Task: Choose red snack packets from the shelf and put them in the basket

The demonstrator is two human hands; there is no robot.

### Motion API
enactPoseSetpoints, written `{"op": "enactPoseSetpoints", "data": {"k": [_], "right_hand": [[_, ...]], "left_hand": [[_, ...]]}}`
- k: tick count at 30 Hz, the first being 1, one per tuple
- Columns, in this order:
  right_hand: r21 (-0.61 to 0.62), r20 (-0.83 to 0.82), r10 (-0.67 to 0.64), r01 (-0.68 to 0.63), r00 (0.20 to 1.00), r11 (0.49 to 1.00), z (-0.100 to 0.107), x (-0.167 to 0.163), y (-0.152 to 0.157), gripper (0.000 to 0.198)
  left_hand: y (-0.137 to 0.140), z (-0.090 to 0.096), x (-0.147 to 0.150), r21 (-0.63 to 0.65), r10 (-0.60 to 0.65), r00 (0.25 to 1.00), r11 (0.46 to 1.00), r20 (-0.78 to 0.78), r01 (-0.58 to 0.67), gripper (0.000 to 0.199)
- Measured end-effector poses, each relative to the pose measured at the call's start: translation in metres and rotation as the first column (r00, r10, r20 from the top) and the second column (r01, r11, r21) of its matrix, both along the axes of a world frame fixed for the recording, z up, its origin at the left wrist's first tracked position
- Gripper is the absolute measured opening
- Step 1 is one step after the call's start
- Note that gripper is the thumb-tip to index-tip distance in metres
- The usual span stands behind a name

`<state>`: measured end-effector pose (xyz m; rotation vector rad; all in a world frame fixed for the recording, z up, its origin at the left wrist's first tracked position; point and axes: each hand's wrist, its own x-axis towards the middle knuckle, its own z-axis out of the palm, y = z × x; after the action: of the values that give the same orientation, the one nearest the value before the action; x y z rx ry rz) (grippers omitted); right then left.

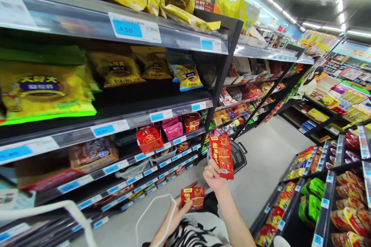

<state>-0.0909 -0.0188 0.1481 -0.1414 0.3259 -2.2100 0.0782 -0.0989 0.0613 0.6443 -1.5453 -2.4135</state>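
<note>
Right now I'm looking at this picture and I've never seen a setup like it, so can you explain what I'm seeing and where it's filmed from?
There's no machine here, just a person's two bare hands. One camera, worn on the person's head, looks forward and down, so their arms rise from the bottom of the picture. The left hand holds a red packet; the right hand holds another red packet, higher in the picture. Around them are store shelves. On the left, a dark shelf carries yellow snack bags, with price labels along its edge. Lower right, green packages sit in a rack. A dark basket shows beyond the right hand's packet.
</note>
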Motion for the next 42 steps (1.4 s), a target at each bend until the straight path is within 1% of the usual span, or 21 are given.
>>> {"op": "enactPoseSetpoints", "data": {"k": [4,8,12,15,18,19,20,21,22,23,24,26,28,29,30,32,33,36,38,40,42], "right_hand": [[0.038,0.011,-0.013,0.013,1.000,0.999,-0.002,-0.001,0.000,0.022],[0.072,-0.014,-0.024,0.025,1.000,0.997,-0.003,-0.001,-0.001,0.021],[0.142,-0.019,-0.027,0.029,0.999,0.989,-0.001,0.000,-0.003,0.023],[0.126,0.000,-0.017,0.016,1.000,0.992,0.000,0.000,-0.004,0.027],[0.115,-0.016,-0.014,0.016,1.000,0.993,0.000,0.000,-0.006,0.029],[0.142,-0.048,-0.018,0.025,0.999,0.990,0.000,0.000,-0.007,0.026],[0.205,-0.106,-0.034,0.055,0.994,0.977,0.000,0.001,-0.009,0.021],[0.287,-0.181,-0.055,0.106,0.982,0.952,0.000,0.001,-0.010,0.016],[0.366,-0.253,-0.079,0.171,0.964,0.915,0.000,0.002,-0.013,0.011],[0.439,-0.332,-0.108,0.255,0.937,0.862,0.000,0.003,-0.015,0.009],[0.501,-0.421,-0.134,0.353,0.897,0.790,0.000,0.004,-0.018,0.012],[0.564,-0.606,-0.145,0.551,0.782,0.615,-0.001,0.006,-0.023,0.022],[0.563,-0.752,-0.061,0.689,0.656,0.456,-0.003,0.009,-0.027,0.033],[0.554,-0.793,-0.006,0.726,0.609,0.408,-0.005,0.010,-0.028,0.038],[0.551,-0.808,0.033,0.736,0.588,0.393,-0.007,0.012,-0.029,0.040],[0.550,-0.818,0.081,0.732,0.570,0.403,-0.010,0.013,-0.031,0.041],[0.545,-0.822,0.084,0.734,0.563,0.405,-0.012,0.014,-0.031,0.041],[0.526,-0.830,0.033,0.762,0.557,0.378,-0.018,0.012,-0.033,0.041],[0.530,-0.820,-0.002,0.761,0.572,0.374,-0.023,0.009,-0.034,0.041],[0.544,-0.803,-0.013,0.742,0.596,0.391,-0.027,0.005,-0.033,0.041],[0.559,-0.788,-0.018,0.727,0.616,0.398,-0.030,0.003,-0.033,0.042]], "left_hand": [[-0.005,-0.001,0.000,0.012,-0.071,0.997,0.997,-0.018,0.071,0.055],[-0.004,0.003,-0.001,0.025,-0.017,0.999,1.000,-0.028,0.018,0.052],[-0.002,0.010,-0.002,0.043,0.005,1.000,0.999,-0.009,-0.005,0.056],[-0.004,0.012,-0.002,0.044,0.007,1.000,0.999,-0.009,-0.006,0.055],[-0.006,0.008,-0.001,0.054,-0.004,1.000,0.999,-0.013,0.004,0.053],[-0.007,0.006,-0.001,0.057,-0.002,1.000,0.998,-0.013,0.003,0.053],[-0.007,0.003,-0.001,0.058,0.001,1.000,0.998,-0.014,0.000,0.055],[-0.008,0.001,-0.001,0.057,-0.003,1.000,0.998,-0.013,0.004,0.057],[-0.009,0.000,-0.001,0.057,-0.011,1.000,0.998,-0.010,0.012,0.059],[-0.010,-0.002,-0.001,0.058,-0.017,1.000,0.998,-0.008,0.017,0.060],[-0.012,-0.002,-0.002,0.057,-0.015,1.000,0.998,-0.007,0.015,0.059],[-0.016,-0.002,-0.003,0.046,-0.005,1.000,0.999,-0.007,0.006,0.056],[-0.021,-0.002,-0.004,0.020,0.005,1.000,1.000,-0.009,-0.005,0.054],[-0.023,-0.003,-0.004,0.004,0.002,1.000,1.000,-0.005,-0.002,0.054],[-0.025,-0.003,-0.003,-0.011,0.003,1.000,1.000,0.001,-0.003,0.055],[-0.028,-0.004,-0.002,-0.035,0.022,1.000,0.999,0.015,-0.021,0.056],[-0.029,-0.004,-0.001,-0.040,0.032,0.999,0.999,0.019,-0.031,0.056],[-0.031,0.001,0.003,-0.062,0.057,0.998,0.996,0.012,-0.056,0.049],[-0.033,0.004,0.006,-0.081,0.073,0.997,0.994,-0.002,-0.073,0.044],[-0.035,0.003,0.009,-0.050,0.096,0.995,0.994,0.013,-0.095,0.044],[-0.036,-0.005,0.014,0.035,0.149,0.987,0.988,0.061,-0.152,0.048]]}}
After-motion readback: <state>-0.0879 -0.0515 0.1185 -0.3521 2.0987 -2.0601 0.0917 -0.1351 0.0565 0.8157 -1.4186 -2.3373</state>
